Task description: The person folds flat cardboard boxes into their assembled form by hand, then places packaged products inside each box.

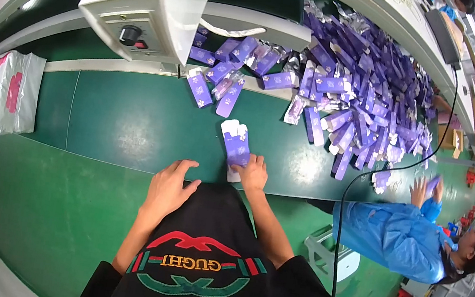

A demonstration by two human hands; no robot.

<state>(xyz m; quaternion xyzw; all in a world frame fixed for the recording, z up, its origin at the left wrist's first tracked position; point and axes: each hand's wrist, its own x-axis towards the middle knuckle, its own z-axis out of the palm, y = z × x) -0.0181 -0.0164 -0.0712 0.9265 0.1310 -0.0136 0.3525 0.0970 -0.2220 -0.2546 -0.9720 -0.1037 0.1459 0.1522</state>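
A small purple carton (236, 144) lies at the near edge of the green table (111, 122), its white end flaps standing out at the far end. My right hand (254, 173) grips the carton's near right side, fingers closed round it. Left of it, my left hand (170, 186) hovers by the table edge with thumb and fingers apart and nothing in it. Beyond the carton are two more purple cartons (200, 88) and a silvery foil pouch (225, 87). A large heap of purple cartons (377, 90) mixed with pouches covers the right side of the table.
A white machine housing (148, 4) with a black knob overhangs the far left. On the left end stands a white plastic bag (12, 93). A black cable (342, 227) hangs down at right. A co-worker in a blue coat (391, 238) handles a carton there, near a stool (332, 254).
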